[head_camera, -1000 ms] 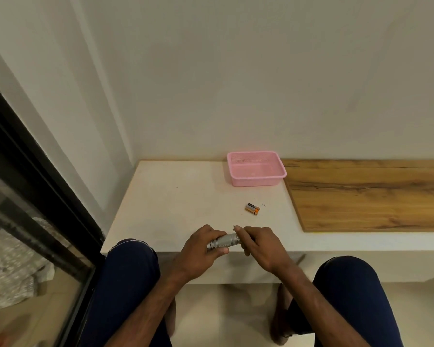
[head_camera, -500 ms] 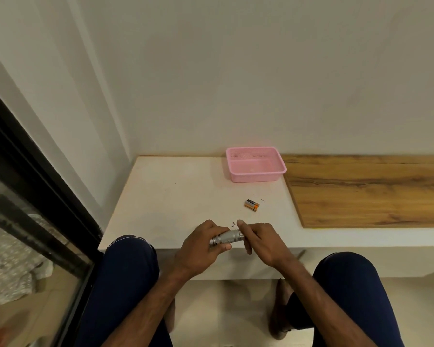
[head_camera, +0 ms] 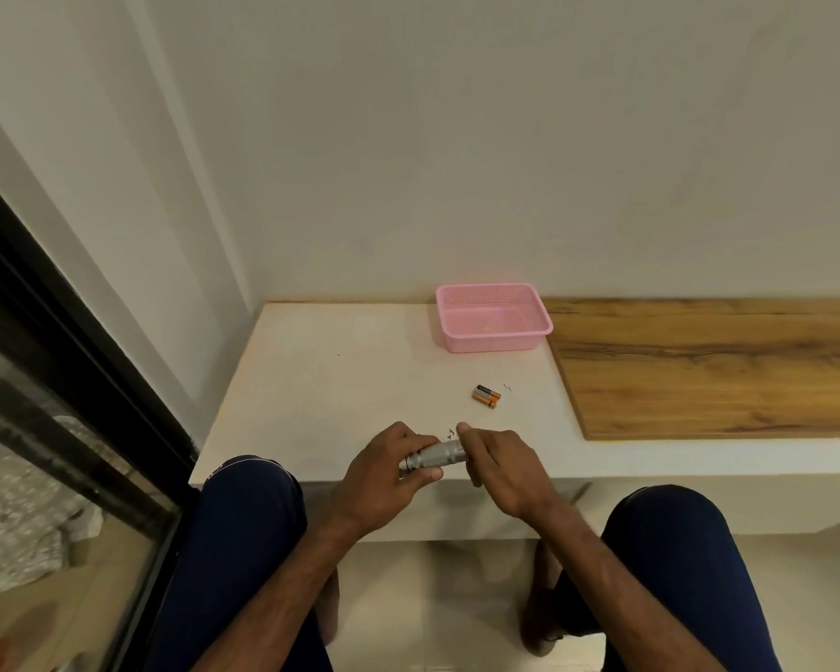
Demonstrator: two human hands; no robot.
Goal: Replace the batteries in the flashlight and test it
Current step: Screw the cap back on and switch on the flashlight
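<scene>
A small silver flashlight [head_camera: 435,457] lies almost level between my two hands, just above the front edge of the white counter [head_camera: 340,380]. My left hand [head_camera: 386,480] grips its left end. My right hand [head_camera: 498,470] is closed around its right end, which the fingers hide. A few black-and-orange batteries [head_camera: 487,396] lie together on the counter beyond my hands. Tiny dark specks [head_camera: 451,434] sit on the counter just behind the flashlight.
An empty pink plastic basket [head_camera: 493,339] stands at the back against the wall. A wooden board [head_camera: 714,371] covers the counter's right part. A dark-framed glass door [head_camera: 69,380] runs along the left. My knees [head_camera: 248,506] are under the counter's front edge.
Both hands keep hold of the flashlight in nearly the same spot; the right hand's fingers have shifted slightly around its end. The camera view has tilted a little.
</scene>
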